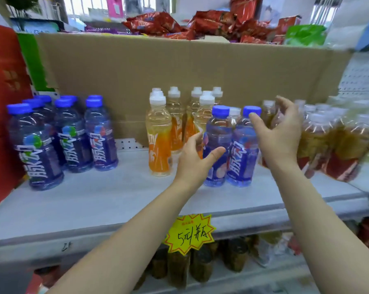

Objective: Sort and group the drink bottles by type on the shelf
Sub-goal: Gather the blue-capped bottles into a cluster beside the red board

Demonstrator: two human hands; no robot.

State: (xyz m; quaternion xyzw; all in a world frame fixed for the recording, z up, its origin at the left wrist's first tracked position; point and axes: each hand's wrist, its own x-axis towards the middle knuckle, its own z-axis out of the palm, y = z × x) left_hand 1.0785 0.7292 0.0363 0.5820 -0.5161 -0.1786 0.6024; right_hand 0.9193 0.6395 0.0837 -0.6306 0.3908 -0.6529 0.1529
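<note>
Fingers on both hands are spread loose, holding nothing: left hand (195, 160) sits by one blue-capped bottle (217, 145), right hand (280, 132) beside the other (244, 149). That pair stands mid-shelf (94, 200) among the orange bottles (159, 134), well apart from the blue group (62, 134) at the left.

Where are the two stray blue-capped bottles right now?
In the head view, the two blue bottles stand right of centre on the shelf, between the orange bottles and the brown bottles, between both hands.

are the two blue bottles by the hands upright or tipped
Upright: both blue-capped bottles stand on their bases on the shelf, caps up.
</note>
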